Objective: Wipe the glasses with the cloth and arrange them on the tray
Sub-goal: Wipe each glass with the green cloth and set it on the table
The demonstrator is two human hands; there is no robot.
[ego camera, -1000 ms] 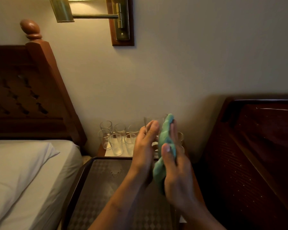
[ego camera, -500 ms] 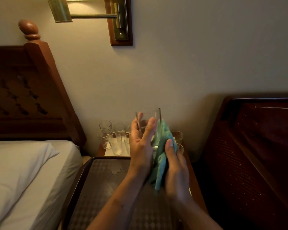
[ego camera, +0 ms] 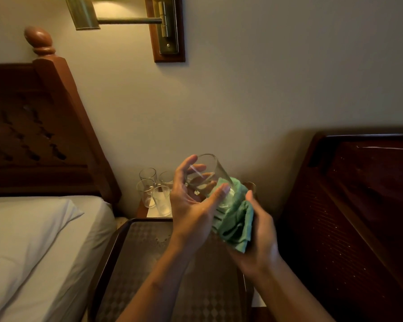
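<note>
Tilting the tumbler point(ego camera: 209, 173) is the fresh change: half a second ago it stood upright in the left hand point(ego camera: 191, 205), and now its upper end leans toward 11 o'clock while its lower end sits in the green cloth point(ego camera: 235, 219). The left fingers curl round the glass wall, with the thumb across the near side. The right hand point(ego camera: 261, 238) cups the bunched cloth against the lower end from 5 o'clock, fingers closed on the fabric. I read this as the wipe moving from the side to the bottom of this glass, so placing has not begun. The tumbler is held in the air above the tray's far edge. The tray point(ego camera: 116, 247), at 6 o'clock, shows only its diamond-patterned liner with a pale smudge; the forearms hide part of it. At 9 o'clock, a cluster of glasses point(ego camera: 154, 194) waits on the bench point(ego camera: 142, 209) by the wall.
</note>
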